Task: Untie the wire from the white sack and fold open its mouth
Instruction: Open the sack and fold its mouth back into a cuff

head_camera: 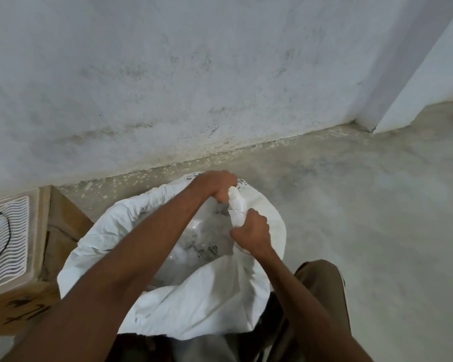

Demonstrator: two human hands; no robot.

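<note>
The sack (194, 296) stands on the floor (377, 218) in the lower middle of the frame, close to the wall (168, 74), with a box (63, 226) just beside it at the left. It is white, thin and woven-looking, with some dark print near the rim. Its mouth is already wide open, and part of the rim at the upper left is rolled outward into a thick cuff. Inside I see something pale and shiny, maybe a plastic liner; I cannot tell the contents.

The left hand (216, 185) is closed as a fist on the far rim. The right hand (251, 232) is closed on the same bunched strip of cloth, a little lower. Between them the cloth is twisted into a tight roll.

I judge the material soft and light, easy to crease, and a little slippery, so a full fist holds better than fingertips. The good place to hold is the rim itself, where the folded layers give some thickness. I think the body of the sack is heavy enough to stay in place.

On the grille (7, 241) at the left edge lies a dark wire (8, 231), apart from the sack.
</note>
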